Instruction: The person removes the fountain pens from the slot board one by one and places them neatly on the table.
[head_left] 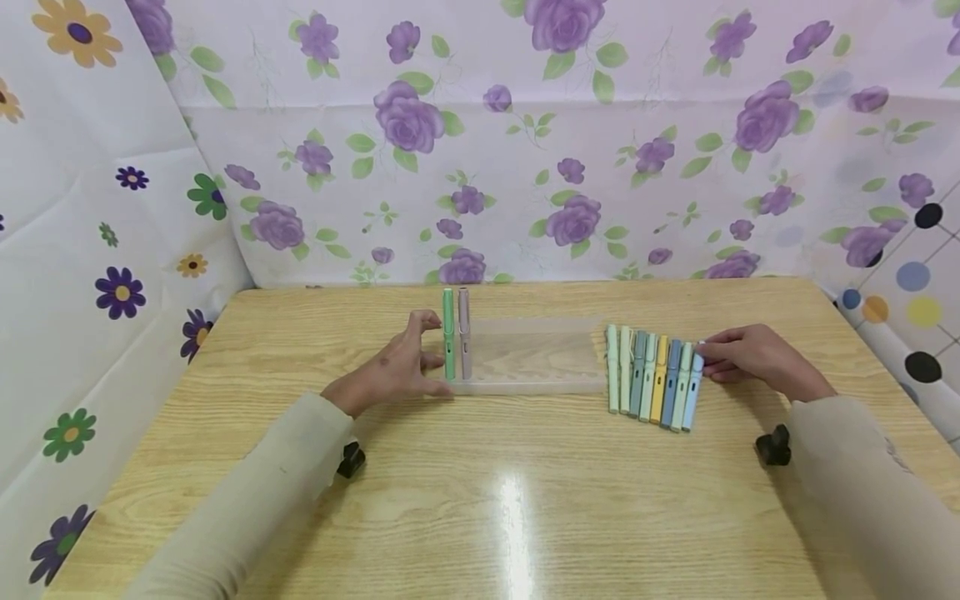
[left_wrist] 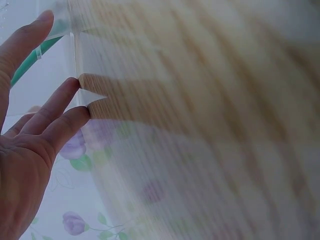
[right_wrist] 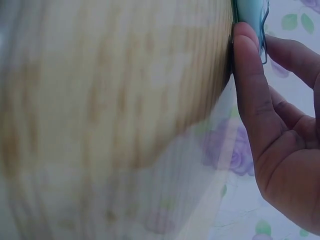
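Observation:
A clear plastic tray (head_left: 532,387) lies at the middle of the table. At its left end a green pen (head_left: 449,350) and a mauve pen (head_left: 465,346) lie side by side. My left hand (head_left: 401,362) rests at that end, thumb by the front corner and fingers spread toward the back; two of its fingertips (left_wrist: 82,114) touch the table. Right of the tray, several capped pens in pale green, cream, blue and yellow (head_left: 660,383) form a slanted row. My right hand (head_left: 746,358) pinches the cap end of the light blue pen (head_left: 693,396) at the row's right end.
The wooden table (head_left: 420,500) reaches back to a flowered cloth (head_left: 480,192). Another patterned cloth (head_left: 90,292) hangs along the left side, and a dotted one (head_left: 911,308) along the right. Black wrist devices (head_left: 774,446) sit below both cuffs.

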